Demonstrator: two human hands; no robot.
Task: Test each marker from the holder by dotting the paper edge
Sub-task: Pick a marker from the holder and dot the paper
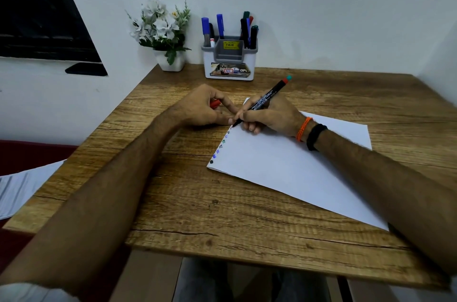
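Note:
My right hand (269, 116) grips a black marker (268, 95) with a red and teal end, its tip touching the left edge of the white paper (284, 165). A row of several coloured dots (220, 146) runs down that edge below the tip. My left hand (205, 108) rests on the table beside the paper's far corner, closed around a red cap (215, 103). The white and grey holder (229, 59) stands at the back by the wall, with several blue, black and green markers (220, 26) upright in it.
A white pot of artificial flowers (163, 34) stands left of the holder. The wooden table (197, 202) ends close to my body. A dark window (37, 12) is at the upper left, and papers (14, 188) lie off the table's left side.

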